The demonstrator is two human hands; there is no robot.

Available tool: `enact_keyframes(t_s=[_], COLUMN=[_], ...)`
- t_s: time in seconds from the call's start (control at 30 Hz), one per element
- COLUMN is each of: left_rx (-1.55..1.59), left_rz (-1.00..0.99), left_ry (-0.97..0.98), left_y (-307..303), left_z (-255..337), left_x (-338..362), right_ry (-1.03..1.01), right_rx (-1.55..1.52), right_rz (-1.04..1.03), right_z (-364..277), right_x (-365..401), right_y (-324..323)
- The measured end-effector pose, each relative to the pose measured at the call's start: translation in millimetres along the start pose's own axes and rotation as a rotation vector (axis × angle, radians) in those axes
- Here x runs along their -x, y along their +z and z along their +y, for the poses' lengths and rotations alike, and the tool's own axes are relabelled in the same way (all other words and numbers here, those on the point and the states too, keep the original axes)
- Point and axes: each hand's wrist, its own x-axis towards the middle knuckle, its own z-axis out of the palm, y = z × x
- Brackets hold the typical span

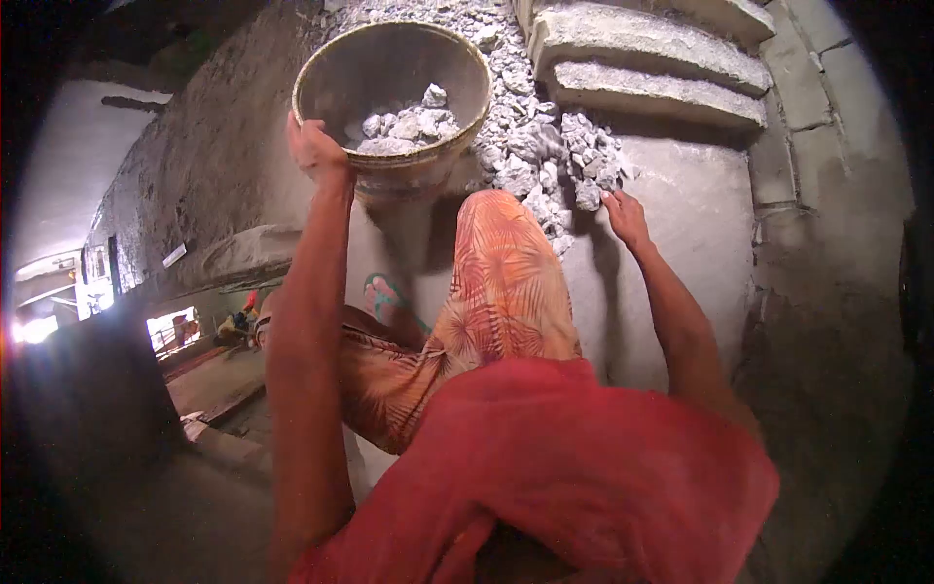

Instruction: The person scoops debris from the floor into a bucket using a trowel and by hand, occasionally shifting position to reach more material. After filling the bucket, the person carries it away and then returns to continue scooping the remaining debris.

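My left hand (pixel 316 151) grips the near left rim of a wide, round bucket (pixel 413 173). Grey rubble chunks (pixel 413 125) lie inside it, and the bucket tilts so its mouth faces me. To the right, my right hand (pixel 626 216) is closed at the lower edge of a cluster of broken grey rubble (pixel 590 161). Its thumb touches a chunk there; whether the fingers hold that chunk or a tool beneath the cluster is hidden. Loose rubble (pixel 516 146) lies between the bucket and my right hand.
Concrete steps (pixel 657 92) rise beyond my right hand. A rough wall (pixel 195 165) stands on the left, and a block wall (pixel 827 195) on the right. My bent knee (pixel 501 234) is close below the rubble. A sandal (pixel 384 290) shows below the bucket.
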Motion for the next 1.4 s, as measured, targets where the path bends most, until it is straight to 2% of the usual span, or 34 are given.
enact_keyframes(t_s=[0.1,0.17,0.23,0.3,0.37,0.43,0.53,0.6,0.63,0.7,0.73,0.77,0.8,0.83,0.87,0.9,0.93,0.97,1.0,1.03,1.1,1.13,1.17,1.2,1.23,1.27,1.3,1.37,1.4], left_rx=[-0.091,-0.092,-0.042,-0.003,-0.255,-0.216,-0.187,-0.189,-0.191,-0.037,0.004,0.044,0.061,0.077,0.111,0.111,0.202,0.285,0.266,-0.018,-0.324,-0.312,-0.148,0.018,0.007,-0.003,0.036,0.116,-0.046], left_rz=[0.004,-0.071,-0.046,-0.026,0.018,0.023,0.016,-0.008,-0.014,-0.060,-0.051,-0.042,-0.027,-0.013,-0.038,-0.030,-0.030,-0.032,-0.028,-0.070,-0.134,-0.109,-0.110,-0.096,-0.100,-0.115,-0.102,-0.074,-0.085], left_ry=[-0.043,0.056,0.014,-0.030,-0.069,-0.062,-0.033,-0.023,-0.021,-0.098,-0.100,-0.101,-0.132,-0.163,-0.111,-0.107,-0.122,-0.141,-0.149,0.038,0.212,0.212,0.111,0.012,0.019,0.087,0.062,0.015,0.140], left_y=[0,-7,-3,-1,0,3,9,7,4,-4,-5,-7,-7,-6,-9,-4,0,1,2,2,1,6,8,10,5,-3,-1,2,-3], left_z=[19,7,27,47,55,39,45,40,35,25,18,12,25,31,16,16,19,21,18,14,12,15,14,13,-1,-24,-22,-18,-35], left_x=[8,2,14,20,27,20,20,15,13,10,9,8,17,24,21,22,25,26,26,24,25,25,21,17,9,-3,-2,-2,-6], right_ry=[-0.026,-0.064,-0.006,-0.189,-0.281,-0.547,-0.479,-0.738,-0.733,-0.652,-0.343,-0.280,0.066,0.174,-0.120,-0.159,-0.046,-0.056,0.052,0.164,-0.035,-0.197,-0.004,-0.072,0.064,-0.208,-0.158,-0.236,-0.230], right_rx=[0.166,0.161,0.074,0.209,0.347,0.450,0.583,0.689,0.686,0.276,0.211,0.097,0.100,0.196,0.592,0.801,0.872,0.869,0.779,0.689,0.623,0.676,0.390,0.342,0.313,0.376,0.335,0.247,0.269], right_rz=[-0.031,-0.048,-0.236,-0.181,-0.232,-0.162,-0.131,0.089,0.091,0.285,0.181,0.172,0.040,0.075,0.168,0.072,0.004,-0.003,0.048,0.093,0.088,0.067,0.116,0.075,-0.015,-0.049,-0.090,-0.086,-0.100], right_z=[-13,-42,-79,-124,-182,-228,-285,-294,-283,-236,-207,-144,-64,0,111,199,229,238,251,263,210,207,158,109,90,88,72,56,47], right_x=[-9,-16,-32,-55,-79,-97,-95,-96,-95,-90,-73,-69,-53,-19,14,49,80,75,79,87,50,20,-5,-25,-45,-57,-70,-85,-92], right_y=[-37,-70,-103,-125,-143,-139,-120,-111,-111,-114,-123,-121,-118,-114,-101,-101,-108,-106,-102,-96,-70,-47,-26,-16,1,17,35,57,70])
